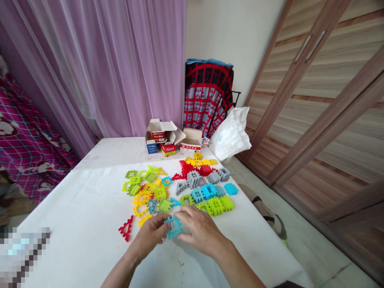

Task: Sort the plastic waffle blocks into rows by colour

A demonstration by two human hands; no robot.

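A blue toothed piece [174, 227] is being pinched at its left rim by the left hand [153, 233] over the near counter [81, 216], its right side being met by the right hand [199, 229], whose grip cannot be told. It is being judged light, stiff and best held by the rim; room is being offered nearward, forward moves being bounded by green blocks [216, 206].

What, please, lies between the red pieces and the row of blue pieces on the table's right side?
In the head view, grey pieces lie between the red pieces and the blue row.
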